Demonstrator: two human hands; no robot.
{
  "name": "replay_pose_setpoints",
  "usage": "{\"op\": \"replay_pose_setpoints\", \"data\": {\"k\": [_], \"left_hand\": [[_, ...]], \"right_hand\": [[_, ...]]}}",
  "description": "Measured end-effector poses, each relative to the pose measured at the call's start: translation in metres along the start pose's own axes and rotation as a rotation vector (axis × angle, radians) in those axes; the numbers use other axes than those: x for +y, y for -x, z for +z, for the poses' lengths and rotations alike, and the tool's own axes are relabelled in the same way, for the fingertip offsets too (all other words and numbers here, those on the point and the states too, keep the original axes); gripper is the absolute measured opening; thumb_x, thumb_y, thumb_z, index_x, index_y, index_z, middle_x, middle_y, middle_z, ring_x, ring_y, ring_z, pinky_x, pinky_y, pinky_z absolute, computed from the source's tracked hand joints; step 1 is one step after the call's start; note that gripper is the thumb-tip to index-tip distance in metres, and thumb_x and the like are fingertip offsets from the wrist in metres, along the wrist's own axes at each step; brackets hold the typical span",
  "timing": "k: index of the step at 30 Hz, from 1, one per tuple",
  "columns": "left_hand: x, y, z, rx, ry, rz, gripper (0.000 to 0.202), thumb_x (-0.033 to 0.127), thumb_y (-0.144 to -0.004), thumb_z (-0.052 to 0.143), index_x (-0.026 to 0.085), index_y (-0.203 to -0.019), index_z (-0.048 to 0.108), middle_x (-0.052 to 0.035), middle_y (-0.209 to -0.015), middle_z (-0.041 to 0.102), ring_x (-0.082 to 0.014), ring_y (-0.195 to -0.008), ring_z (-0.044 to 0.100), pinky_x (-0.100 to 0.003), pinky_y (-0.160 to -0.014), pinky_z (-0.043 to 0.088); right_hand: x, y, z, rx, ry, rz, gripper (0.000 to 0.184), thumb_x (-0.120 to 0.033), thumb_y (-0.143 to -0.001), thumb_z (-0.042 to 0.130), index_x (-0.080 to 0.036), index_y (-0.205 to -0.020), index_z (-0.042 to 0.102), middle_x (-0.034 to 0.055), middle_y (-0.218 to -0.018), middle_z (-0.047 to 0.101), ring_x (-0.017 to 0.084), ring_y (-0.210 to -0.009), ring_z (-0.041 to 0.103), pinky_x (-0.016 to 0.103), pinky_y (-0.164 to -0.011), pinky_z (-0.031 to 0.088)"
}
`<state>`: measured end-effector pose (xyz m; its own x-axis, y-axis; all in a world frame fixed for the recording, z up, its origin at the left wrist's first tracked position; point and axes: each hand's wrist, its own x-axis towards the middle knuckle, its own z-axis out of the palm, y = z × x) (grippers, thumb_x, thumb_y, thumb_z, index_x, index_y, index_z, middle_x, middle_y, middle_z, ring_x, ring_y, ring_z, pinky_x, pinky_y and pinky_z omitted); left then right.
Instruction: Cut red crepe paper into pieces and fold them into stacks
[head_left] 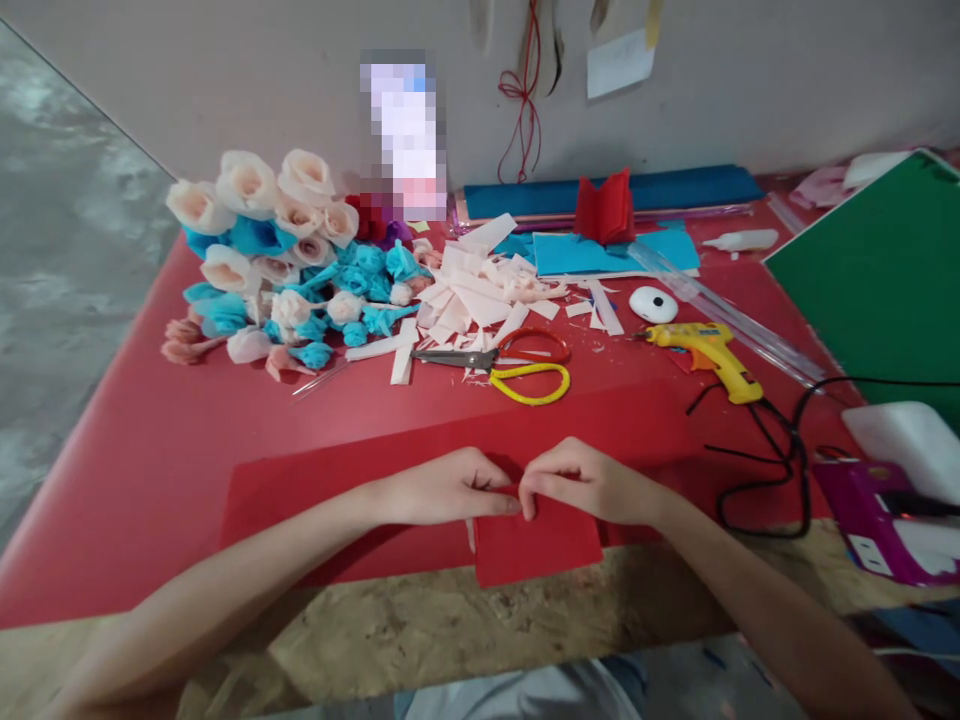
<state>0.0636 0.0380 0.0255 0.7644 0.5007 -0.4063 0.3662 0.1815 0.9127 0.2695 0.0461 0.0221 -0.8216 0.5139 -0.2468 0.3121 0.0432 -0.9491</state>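
My left hand (pixel 450 487) and my right hand (pixel 581 480) meet at the near middle of the table, fingers pinched together on the top edge of a small red paper piece (pixel 536 548). That piece hangs over the front edge of a larger red sheet (pixel 315 490) lying flat. Both hands are closed on the paper. Beyond them lie scissors with red and yellow handles (pixel 510 365) and a yellow glue gun (pixel 709 355) with a black cord (pixel 780 470).
A pile of pink and blue paper flowers (pixel 277 250) sits at the back left, beside pale paper strips (pixel 480 290). Blue paper rolls (pixel 615 190), a folded red paper (pixel 604 210), a green board (pixel 885 270) and a purple box (pixel 870 520) fill the back and right.
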Motion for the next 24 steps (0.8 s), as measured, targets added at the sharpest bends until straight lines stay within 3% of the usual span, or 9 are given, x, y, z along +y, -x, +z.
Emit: {"op": "replay_pose_setpoints", "data": {"k": [3, 5, 8, 10, 14, 16, 18, 21, 24], "left_hand": [[0.003, 0.006, 0.001, -0.004, 0.108, -0.04, 0.033, 0.032, -0.08, 0.055, 0.012, -0.053, 0.054, 0.0064, -0.048, 0.037, -0.0044, -0.046, 0.03, -0.017, -0.045, 0.027], [0.005, 0.009, 0.001, 0.024, 0.259, -0.082, 0.029, 0.034, -0.08, 0.056, 0.012, -0.062, 0.061, 0.0037, -0.054, 0.052, -0.0058, -0.049, 0.041, -0.017, -0.049, 0.034], [0.004, 0.01, 0.001, 0.119, 0.439, -0.106, 0.024, 0.034, -0.081, 0.056, 0.013, -0.076, 0.067, -0.0013, -0.071, 0.065, -0.0095, -0.059, 0.055, -0.019, -0.057, 0.043], [0.002, 0.007, 0.003, 0.199, 0.453, -0.069, 0.024, 0.033, -0.081, 0.056, 0.013, -0.075, 0.066, -0.0014, -0.071, 0.066, -0.0099, -0.062, 0.057, -0.02, -0.06, 0.044], [0.0, 0.003, 0.008, 0.338, 0.337, 0.047, 0.02, 0.029, -0.084, 0.053, 0.013, -0.077, 0.062, -0.0005, -0.072, 0.064, -0.0095, -0.064, 0.057, -0.019, -0.062, 0.045], [0.0, 0.003, 0.009, 0.387, 0.271, 0.119, 0.019, 0.022, -0.084, 0.051, 0.016, -0.102, 0.057, -0.0004, -0.08, 0.065, -0.0096, -0.068, 0.059, -0.019, -0.064, 0.046], [-0.001, 0.004, 0.01, 0.406, 0.175, 0.193, 0.04, 0.014, -0.082, 0.049, 0.02, -0.121, 0.042, -0.0018, -0.091, 0.065, -0.0099, -0.075, 0.06, -0.019, -0.067, 0.047], [-0.001, 0.005, 0.012, 0.351, -0.057, 0.273, 0.031, 0.01, -0.081, 0.048, 0.018, -0.111, 0.05, -0.0049, -0.101, 0.063, -0.0118, -0.089, 0.059, -0.021, -0.079, 0.046], [0.0, 0.003, 0.015, 0.299, -0.203, 0.28, 0.014, 0.016, -0.084, 0.049, 0.014, -0.092, 0.06, -0.0047, -0.092, 0.065, -0.0116, -0.084, 0.059, -0.023, -0.081, 0.045]], "right_hand": [[0.0, 0.007, -0.014, -0.08, -0.029, -0.067, 0.04, -0.037, -0.09, 0.041, -0.014, -0.066, 0.063, 0.0004, -0.062, 0.057, 0.009, -0.057, 0.048, 0.022, -0.058, 0.036], [0.002, 0.012, -0.028, -0.062, -0.077, -0.104, 0.039, -0.037, -0.089, 0.044, -0.014, -0.062, 0.059, 0.0006, -0.06, 0.056, 0.009, -0.056, 0.049, 0.022, -0.056, 0.036], [0.008, 0.016, -0.041, 0.235, -0.156, -0.124, 0.039, -0.038, -0.088, 0.046, -0.016, -0.056, 0.051, -0.0015, -0.055, 0.049, 0.009, -0.052, 0.044, 0.023, -0.053, 0.034], [0.01, 0.013, -0.039, 0.464, -0.216, -0.105, 0.03, -0.039, -0.086, 0.048, -0.018, -0.066, 0.053, -0.0009, -0.065, 0.053, 0.009, -0.056, 0.045, 0.023, -0.055, 0.036], [0.006, 0.004, -0.022, 0.511, -0.182, 0.055, 0.025, -0.04, -0.076, 0.059, -0.02, -0.089, 0.055, 0.0016, -0.084, 0.057, 0.012, -0.07, 0.052, 0.024, -0.063, 0.041], [0.002, 0.001, -0.015, 0.52, -0.14, 0.118, 0.022, -0.04, -0.076, 0.058, -0.019, -0.081, 0.055, -0.0002, -0.075, 0.055, 0.012, -0.067, 0.051, 0.023, -0.062, 0.041], [-0.001, -0.001, -0.01, 0.534, -0.135, 0.14, 0.02, -0.038, -0.078, 0.055, -0.018, -0.076, 0.054, -0.0017, -0.068, 0.053, 0.01, -0.061, 0.048, 0.022, -0.058, 0.039], [0.0, -0.003, -0.002, 0.501, -0.113, 0.1, 0.018, -0.034, -0.08, 0.054, -0.018, -0.074, 0.054, -0.0022, -0.066, 0.053, 0.009, -0.059, 0.048, 0.02, -0.055, 0.038], [0.004, -0.005, 0.013, 0.487, 0.005, -0.007, 0.018, -0.029, -0.084, 0.049, -0.018, -0.071, 0.053, -0.0026, -0.064, 0.054, 0.008, -0.059, 0.048, 0.019, -0.056, 0.037]]}}
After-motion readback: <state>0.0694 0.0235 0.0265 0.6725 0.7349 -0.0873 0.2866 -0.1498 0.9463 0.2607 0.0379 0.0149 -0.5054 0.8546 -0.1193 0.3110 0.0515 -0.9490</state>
